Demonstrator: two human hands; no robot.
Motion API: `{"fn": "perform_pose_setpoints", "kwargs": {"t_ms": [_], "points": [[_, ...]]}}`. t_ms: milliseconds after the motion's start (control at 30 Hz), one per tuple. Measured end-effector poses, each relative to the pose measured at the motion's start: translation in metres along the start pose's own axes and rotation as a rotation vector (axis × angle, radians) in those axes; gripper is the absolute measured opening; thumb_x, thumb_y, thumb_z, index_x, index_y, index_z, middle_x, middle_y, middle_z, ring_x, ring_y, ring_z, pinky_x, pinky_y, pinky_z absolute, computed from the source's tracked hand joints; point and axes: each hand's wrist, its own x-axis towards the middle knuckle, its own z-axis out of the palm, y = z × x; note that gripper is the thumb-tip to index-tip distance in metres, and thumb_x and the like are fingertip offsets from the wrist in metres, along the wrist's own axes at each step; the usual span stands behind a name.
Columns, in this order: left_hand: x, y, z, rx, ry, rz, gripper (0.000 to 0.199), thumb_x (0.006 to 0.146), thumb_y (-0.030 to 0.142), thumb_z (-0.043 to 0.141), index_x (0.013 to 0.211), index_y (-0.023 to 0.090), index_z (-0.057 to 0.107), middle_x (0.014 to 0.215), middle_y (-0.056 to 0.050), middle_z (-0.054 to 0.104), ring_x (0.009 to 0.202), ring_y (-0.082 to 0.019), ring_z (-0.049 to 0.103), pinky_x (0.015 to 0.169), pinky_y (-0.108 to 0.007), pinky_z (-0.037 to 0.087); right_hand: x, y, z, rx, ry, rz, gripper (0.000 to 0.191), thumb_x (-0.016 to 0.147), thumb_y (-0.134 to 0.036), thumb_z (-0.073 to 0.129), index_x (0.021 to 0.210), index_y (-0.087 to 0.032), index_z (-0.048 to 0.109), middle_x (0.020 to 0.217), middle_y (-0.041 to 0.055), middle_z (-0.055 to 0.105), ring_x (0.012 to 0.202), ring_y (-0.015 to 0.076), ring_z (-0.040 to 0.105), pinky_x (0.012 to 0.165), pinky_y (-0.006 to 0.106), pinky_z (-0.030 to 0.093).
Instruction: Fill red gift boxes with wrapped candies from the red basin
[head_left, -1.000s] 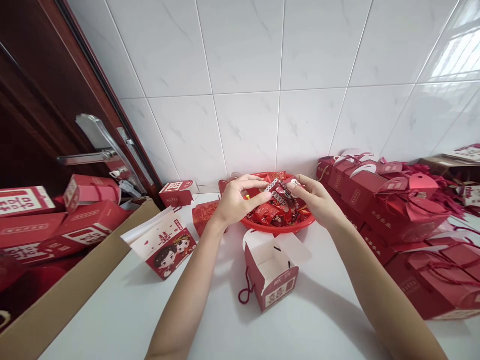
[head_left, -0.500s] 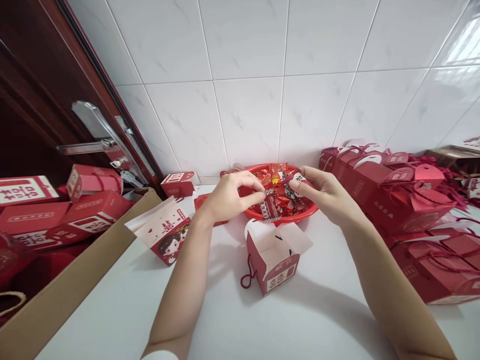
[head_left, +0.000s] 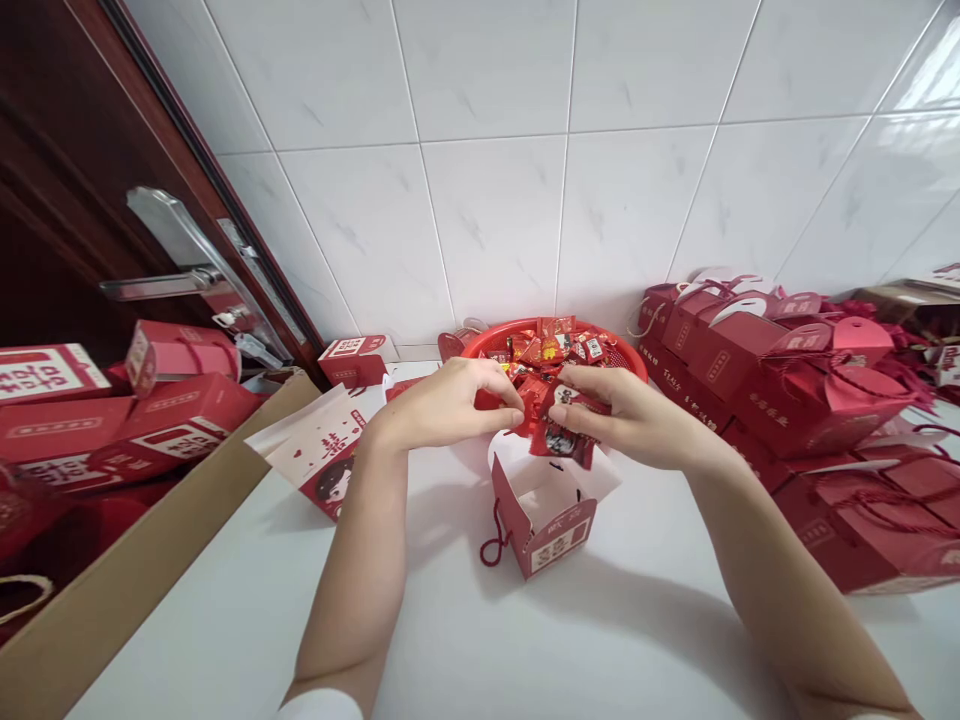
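My right hand (head_left: 626, 415) pinches a dark red and black candy packet (head_left: 570, 440) between thumb and fingers, above the back of an open red gift box (head_left: 517, 510). The box stands on the white table with its flaps up, a dark red cord loop at its left side. To the left, my left hand (head_left: 454, 405) has thumb and forefinger brought together by the basket's near edge. Red wrappers lie right behind its fingertips, so what it holds is unclear. Behind both hands sits a red plastic basket (head_left: 634, 358) of small wrapped sweets (head_left: 551, 340).
Stacked red gift boxes (head_left: 750, 370) with cords line the right side. A cardboard carton (head_left: 172, 520) full of red boxes stands at left, before a door handle (head_left: 165, 285). An open printed box (head_left: 319, 450) is beside my left forearm. A tiled wall (head_left: 495, 220) closes the back.
My right hand has brought its packet left and nearer, from over the basket to above the box's back. The checkered-edged packet seen at my left fingertips no longer shows there.
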Motion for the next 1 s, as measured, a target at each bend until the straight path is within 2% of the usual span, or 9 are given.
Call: {"fn": "perform_pose_setpoints", "kwargs": {"t_ms": [133,367,533,633,733,833,1000], "points": [[-0.004,0.001,-0.005,0.022,-0.011,-0.027,0.025,0.088,0.041,0.061,0.089,0.023,0.079,0.104,-0.004,0.072,0.095,-0.022,0.065,0.082,-0.031,0.049,0.002,0.000,0.008,-0.061,-0.157,0.046,0.021,0.094,-0.029,0.051,0.076,-0.020,0.046,0.068,-0.0023,0.054,0.060,0.0104,0.046,0.054,0.023,0.033],[-0.005,0.003,-0.005,0.053,-0.008,0.000,0.024,0.089,0.037,0.059,0.092,0.024,0.078,0.107,-0.003,0.072,0.097,-0.021,0.065,0.084,-0.031,0.049,0.002,-0.001,0.012,-0.133,-0.145,0.005,0.015,0.091,-0.022,0.052,0.078,-0.017,0.059,0.067,-0.0019,0.058,0.059,0.0100,0.046,0.057,0.023,0.033],[-0.007,0.003,-0.006,0.055,-0.023,0.039,0.023,0.088,0.031,0.056,0.092,0.024,0.078,0.106,-0.003,0.073,0.097,-0.021,0.066,0.088,-0.031,0.050,0.004,0.003,0.015,-0.155,-0.254,0.063,0.012,0.089,-0.017,0.055,0.081,-0.017,0.063,0.078,0.0015,0.068,0.068,0.0126,0.059,0.062,0.023,0.040],[-0.009,0.003,-0.007,0.025,-0.028,0.060,0.022,0.089,0.032,0.057,0.097,0.023,0.076,0.110,-0.003,0.072,0.100,-0.021,0.066,0.090,-0.032,0.050,0.004,0.007,0.011,-0.182,-0.148,0.127,0.013,0.092,-0.027,0.057,0.084,-0.018,0.063,0.082,0.0035,0.071,0.073,0.0158,0.064,0.063,0.025,0.043],[-0.007,0.006,-0.005,-0.069,-0.028,0.090,0.025,0.089,0.032,0.062,0.110,0.023,0.071,0.114,-0.003,0.071,0.102,-0.021,0.066,0.090,-0.033,0.052,0.001,0.009,0.004,-0.071,-0.043,0.141,0.021,0.090,-0.039,0.063,0.098,-0.020,0.061,0.090,0.0046,0.073,0.080,0.0186,0.068,0.066,0.027,0.048],[-0.002,0.009,0.002,-0.196,0.004,0.125,0.031,0.084,0.034,0.070,0.113,0.022,0.066,0.116,-0.005,0.069,0.103,-0.021,0.066,0.089,-0.033,0.053,0.001,0.008,0.001,0.108,-0.066,0.073,0.032,0.087,-0.040,0.068,0.111,-0.021,0.058,0.098,0.0047,0.073,0.085,0.0196,0.070,0.070,0.029,0.053],[0.004,0.010,0.012,-0.310,0.095,0.159,0.032,0.083,0.034,0.073,0.111,0.022,0.063,0.112,-0.005,0.066,0.102,-0.021,0.066,0.086,-0.034,0.055,0.004,0.008,0.002,0.328,-0.031,0.037,0.037,0.082,-0.040,0.074,0.109,-0.018,0.062,0.094,0.0059,0.072,0.083,0.0208,0.071,0.071,0.033,0.056]]}}
